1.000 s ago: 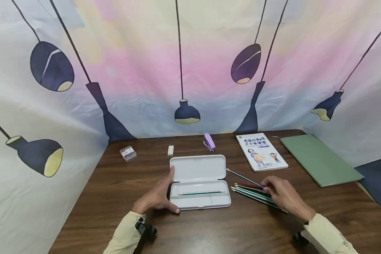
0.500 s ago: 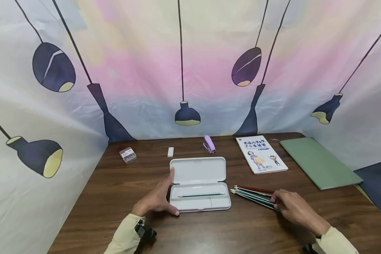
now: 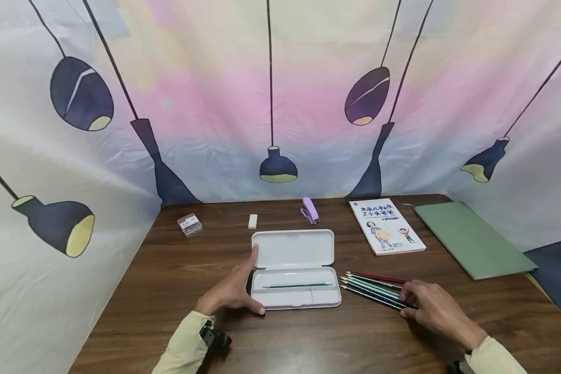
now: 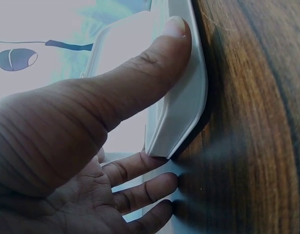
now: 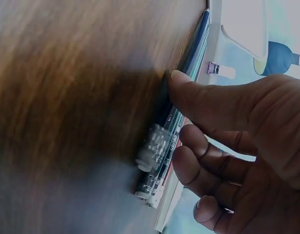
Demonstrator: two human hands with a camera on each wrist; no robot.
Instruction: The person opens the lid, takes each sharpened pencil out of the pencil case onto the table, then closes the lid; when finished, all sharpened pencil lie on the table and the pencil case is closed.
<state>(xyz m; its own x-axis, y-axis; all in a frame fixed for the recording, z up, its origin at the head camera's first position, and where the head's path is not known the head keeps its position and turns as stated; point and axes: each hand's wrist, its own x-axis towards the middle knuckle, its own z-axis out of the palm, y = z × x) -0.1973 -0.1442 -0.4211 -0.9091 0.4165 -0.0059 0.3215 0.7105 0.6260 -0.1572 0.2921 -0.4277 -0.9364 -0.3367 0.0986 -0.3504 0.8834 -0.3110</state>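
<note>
Since 1.0 s ago the right hand (image 3: pixel 432 306) has slid toward the lower right of the head view w/ the pencils (image 3: pixel 371 287), and the one grey pencil that stuck out toward the case lid is no longer apart from the bunch; left hand (image 3: pixel 234 288) hasn't shifted. Right hand now: thumb and fingertips pressed on the butt ends of the pencils, which lie flat on the table (image 3: pixel 177 270) in a fan, tips pointing left at the pencil case (image 3: pixel 295 270). Right wrist view shows the thumb (image 5: pixel 208 102) on the side of the bundle and the other fingers curled on its far side, so it pinches them, though whether any pencil is lifted I can't tell. Left hand lies flat at the left end of the case, fingers straight, index along the lid's edge, thumb at the tray's near corner; left wrist view confirms thumb (image 4: pixel 155 63) pressed on the white rim. Case is open at centre frame, lid back, w/ one green pencil (image 3: pixel 297 284) lying lengthwise in the long compartment. Further back: eraser (image 3: pixel 252 221), purple stapler (image 3: pixel 309 210), small clear box (image 3: pixel 189 225) at upper left of the table, a book (image 3: pixel 386 226) and green folder (image 3: pixel 472 239) to the right.
</note>
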